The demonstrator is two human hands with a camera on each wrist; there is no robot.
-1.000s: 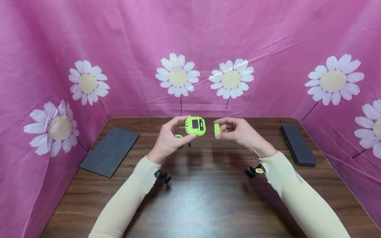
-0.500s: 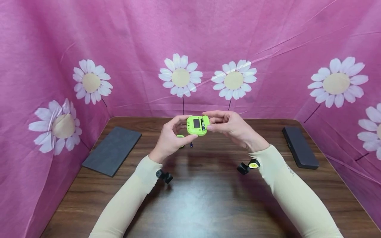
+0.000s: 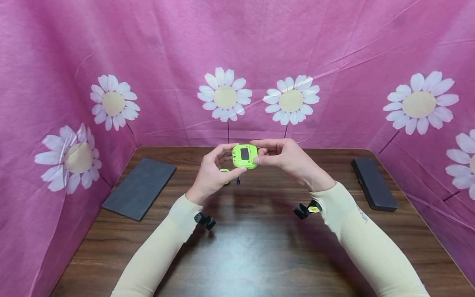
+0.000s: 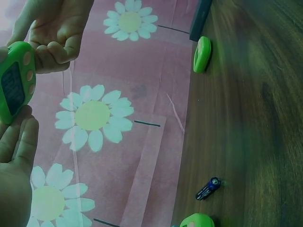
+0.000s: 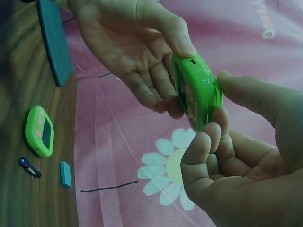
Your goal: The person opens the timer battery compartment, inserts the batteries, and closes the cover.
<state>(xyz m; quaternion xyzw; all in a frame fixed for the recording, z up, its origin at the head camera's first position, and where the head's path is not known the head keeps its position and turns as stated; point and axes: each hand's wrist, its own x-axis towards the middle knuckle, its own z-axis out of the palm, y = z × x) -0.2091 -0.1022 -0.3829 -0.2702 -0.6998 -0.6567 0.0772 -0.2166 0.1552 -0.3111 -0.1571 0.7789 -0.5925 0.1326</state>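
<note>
My left hand point(image 3: 208, 175) grips a rounded lime-green handheld electronic device point(image 3: 244, 156), its back towards the head view. In the left wrist view that device shows a dark screen and several pale buttons. My right hand point(image 3: 287, 159) pinches its right edge, thumb on the back over the small green battery cover and fingers beneath. The cover sits flush as far as I can see; my thumb hides part of it. A second green device point(image 5: 40, 131) lies on the table, partly hidden behind my left hand in the head view. Beside it lies a dark blue battery point(image 4: 208, 188).
A grey flat board point(image 3: 139, 189) lies at the table's left, and a long black case point(image 3: 374, 185) at its right. Another green object point(image 4: 202, 54) and a small teal block point(image 5: 65, 174) lie on the wooden table point(image 3: 245, 247). Pink flowered cloth point(image 3: 163, 53) surrounds the table.
My right hand has moved left, bringing the separate battery cover onto the device's back. The battery bay, visible before, is now covered. My left hand holds the device nearly still.
</note>
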